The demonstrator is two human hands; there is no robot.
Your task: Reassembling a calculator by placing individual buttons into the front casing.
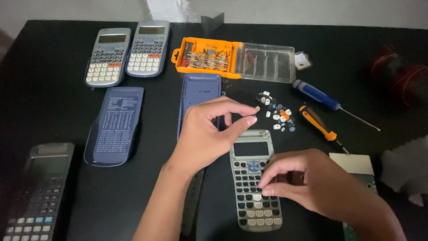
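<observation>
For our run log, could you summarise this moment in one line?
left hand: pinches small key | right hand: fingertips on calculator shell | loose keys beside

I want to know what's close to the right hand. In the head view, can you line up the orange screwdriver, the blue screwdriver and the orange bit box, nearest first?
From the right hand:
1. Orange screwdriver: just above the hand, lying slanted.
2. Blue screwdriver: farther up the table, beyond the orange one.
3. Orange bit box: farthest, near the table's far edge, off to the left.
</observation>
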